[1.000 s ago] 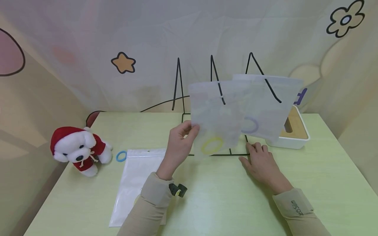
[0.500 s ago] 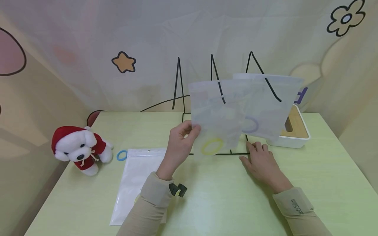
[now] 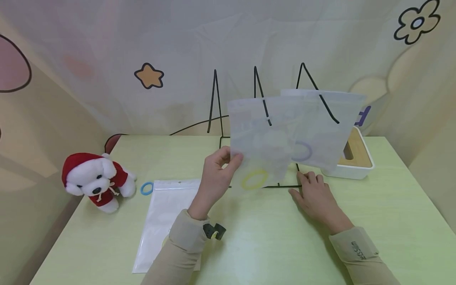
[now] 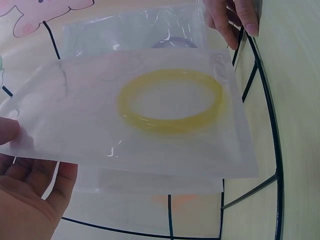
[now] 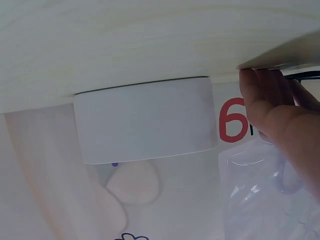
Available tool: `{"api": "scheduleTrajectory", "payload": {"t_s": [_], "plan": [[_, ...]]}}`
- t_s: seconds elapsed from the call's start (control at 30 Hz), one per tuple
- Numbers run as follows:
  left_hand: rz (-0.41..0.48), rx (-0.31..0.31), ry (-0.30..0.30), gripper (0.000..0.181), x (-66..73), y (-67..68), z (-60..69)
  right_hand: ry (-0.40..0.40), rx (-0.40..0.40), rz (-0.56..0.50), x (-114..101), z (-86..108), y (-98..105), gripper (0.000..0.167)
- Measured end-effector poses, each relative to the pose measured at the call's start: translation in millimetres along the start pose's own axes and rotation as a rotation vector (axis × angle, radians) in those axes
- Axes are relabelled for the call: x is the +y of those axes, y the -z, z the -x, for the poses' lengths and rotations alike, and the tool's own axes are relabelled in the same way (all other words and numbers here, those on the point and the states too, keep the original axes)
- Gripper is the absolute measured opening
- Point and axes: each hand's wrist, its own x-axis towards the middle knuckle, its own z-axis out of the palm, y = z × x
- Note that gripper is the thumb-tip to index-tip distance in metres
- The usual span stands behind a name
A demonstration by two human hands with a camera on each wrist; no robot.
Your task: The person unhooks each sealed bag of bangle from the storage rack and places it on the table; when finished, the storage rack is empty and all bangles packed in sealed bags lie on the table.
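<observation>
A translucent bag with a yellow ring inside (image 3: pixel 263 138) hangs on the middle hook of a black wire rack (image 3: pixel 255 79). My left hand (image 3: pixel 215 176) pinches its left edge between thumb and fingers; the left wrist view shows the yellow ring (image 4: pixel 172 125) low in the bag. Behind it to the right, a second bag with a pale purple ring (image 3: pixel 324 126) hangs on the right hook. My right hand (image 3: pixel 318 200) rests on the table with its fingertips at the front right corner of the rack's base. The left hook (image 3: pixel 213 99) carries nothing.
A white bag (image 3: pixel 171 213) lies flat at the left, partly under my left forearm, beside a blue ring (image 3: pixel 146 188). Further left sits a plush dog in red (image 3: pixel 96 180). A white box with a wooden lid (image 3: pixel 350 171) stands behind my right hand.
The lower part of the bag with the yellow ring has shifted slightly left in my left hand's hold. My right hand has stayed where it was.
</observation>
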Motion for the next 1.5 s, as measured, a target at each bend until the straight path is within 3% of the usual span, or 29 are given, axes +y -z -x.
{"api": "scheduleTrajectory", "payload": {"t_s": [0.53,1.5], "plan": [[0.005,0.006,-0.031,0.011,5.8,-0.6,1.8,-0.001,0.013,0.005,-1,0.7,1,0.061],[0.03,0.009,-0.029,0.009,11.0,-0.8,6.9,0.008,0.023,-0.002,-1,1.9,-1,0.06]]}}
